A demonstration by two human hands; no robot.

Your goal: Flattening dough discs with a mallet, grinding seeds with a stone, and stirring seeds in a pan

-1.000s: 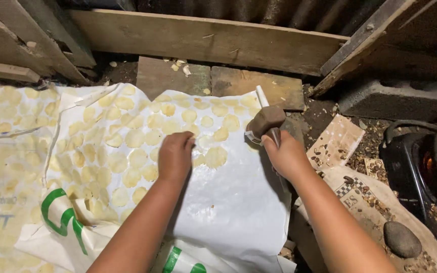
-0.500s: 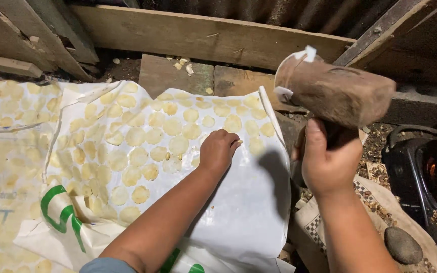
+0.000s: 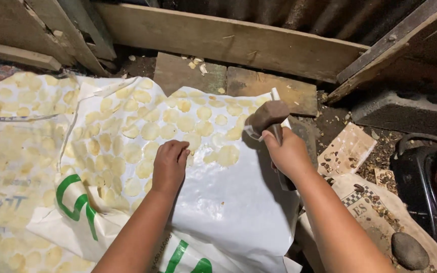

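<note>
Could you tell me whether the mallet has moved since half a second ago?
Yes. The mallet in the right hand has come down from level with the wooden beam to the white sheet.

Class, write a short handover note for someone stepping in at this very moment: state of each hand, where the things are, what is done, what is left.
Left hand: empty, fingers curled, resting on the white plastic sheet beside the flattened discs.
Right hand: gripping the mallet by its handle, head low over the sheet's far right edge.
Done: many pale flattened discs lie in rows across this sheet and the neighbouring sheet to the left.
Left: the near right part of the white sheet is bare; whether any piece lies under the mallet head cannot be seen.
Nearby: a stone on the paper sack, and a stove at right.
</note>
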